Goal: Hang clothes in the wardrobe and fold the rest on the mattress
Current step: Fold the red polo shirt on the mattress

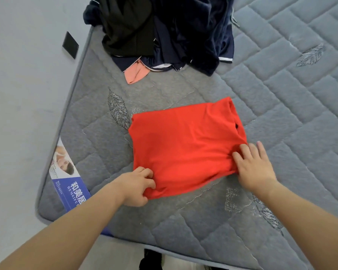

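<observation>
Red shirt [183, 147] between both hands' grip

Both bare forearms enter from the lower edge of the view and extend forward and inward. The left hand [137, 189] is positioned palm down at the near left corner of the folded bright red fabric garment [183, 147]. Its fingers [145, 173] are curled over the fabric edge, and the thumb is tucked beneath the corner, pinching the cloth. The left wrist is straight, in line with the forearm. The right hand [256, 166] lies palm down at the near right corner of the garment. Its fingers [244, 151] are extended and slightly spread, with the tips pressing on the fabric. The right wrist is slightly bent inward.
</observation>
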Available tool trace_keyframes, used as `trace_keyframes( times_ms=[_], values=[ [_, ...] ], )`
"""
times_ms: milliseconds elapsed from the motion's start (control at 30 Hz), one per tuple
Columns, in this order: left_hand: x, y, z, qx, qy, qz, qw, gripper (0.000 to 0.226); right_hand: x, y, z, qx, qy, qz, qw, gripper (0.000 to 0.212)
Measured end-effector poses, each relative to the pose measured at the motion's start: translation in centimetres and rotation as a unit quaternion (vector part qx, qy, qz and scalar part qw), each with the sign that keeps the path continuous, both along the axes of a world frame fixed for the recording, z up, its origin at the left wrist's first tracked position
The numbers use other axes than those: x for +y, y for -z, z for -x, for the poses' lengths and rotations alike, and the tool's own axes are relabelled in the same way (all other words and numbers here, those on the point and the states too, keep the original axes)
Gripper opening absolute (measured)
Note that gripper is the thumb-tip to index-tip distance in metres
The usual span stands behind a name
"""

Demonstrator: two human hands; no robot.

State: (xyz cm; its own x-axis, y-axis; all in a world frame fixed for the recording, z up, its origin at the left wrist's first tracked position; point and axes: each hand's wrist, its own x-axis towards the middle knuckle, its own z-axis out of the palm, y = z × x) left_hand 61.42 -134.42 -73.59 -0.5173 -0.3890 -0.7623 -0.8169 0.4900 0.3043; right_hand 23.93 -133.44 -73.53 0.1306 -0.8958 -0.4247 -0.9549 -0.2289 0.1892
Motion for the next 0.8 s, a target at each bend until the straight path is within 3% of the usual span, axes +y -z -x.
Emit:
trace_keyframes(
  times_ms=[67,100,167,233,267,333,400,500,567,667,733,800],
  values=[
    [-1.9,-1.4,0.3,0.035,-0.134,-0.092,0.986,0.047,1.9,-0.3,-3.1,-0.067,-0.029,0.051,0.996,0.077],
    [-3.5,-1.6,0.2,0.064,-0.213,-0.09,0.971,0.037,2.9,-0.1,-5.3,-0.102,-0.052,0.049,0.992,0.085],
    [-7.4,-1.5,-0.5,0.116,-0.329,0.049,0.936,0.017,4.4,0.5,-10.3,-0.144,-0.108,-0.004,0.984,0.09],
    [-11.3,-0.5,-1.4,0.126,-0.376,0.203,0.895,0.02,5.5,1.4,-15.7,-0.162,-0.14,-0.039,0.976,0.089],
    [-12.9,0.1,-1.7,0.116,-0.407,0.22,0.879,0.025,5.8,1.9,-18.1,-0.172,-0.143,-0.043,0.974,0.09],
    [-15.3,1.6,-1.8,0.081,-0.471,0.167,0.862,0.044,6.2,3.0,-22.5,-0.178,-0.142,-0.047,0.973,0.091],
    [-16.5,3.1,-1.7,0.033,-0.458,0.154,0.875,0.053,5.8,3.8,-25.5,-0.164,-0.11,-0.053,0.979,0.082],
    [-17.1,4.0,-1.1,0.055,-0.44,0.161,0.882,0.021,3.9,4.0,-27.2,-0.17,-0.036,-0.044,0.984,0.051],
    [-17.2,3.9,-0.5,0.063,-0.414,0.139,0.897,0.012,2.8,3.9,-27.0,-0.187,-0.026,-0.047,0.981,0.03],
    [-17.6,2.6,0.6,0.051,-0.4,0.142,0.904,0.01,1.7,3.8,-25.8,-0.243,0.002,-0.063,0.968,0.034],
    [-18.4,1.1,1.7,0.076,-0.46,0.105,0.879,0.014,1.2,2.9,-24.3,-0.337,0.125,-0.072,0.93,0.029],
    [-19.4,-0.9,3.7,0.104,-0.526,0.021,0.844,0.021,0.7,1.7,-21.8,-0.47,0.302,-0.073,0.826,0.02]
  ],
)
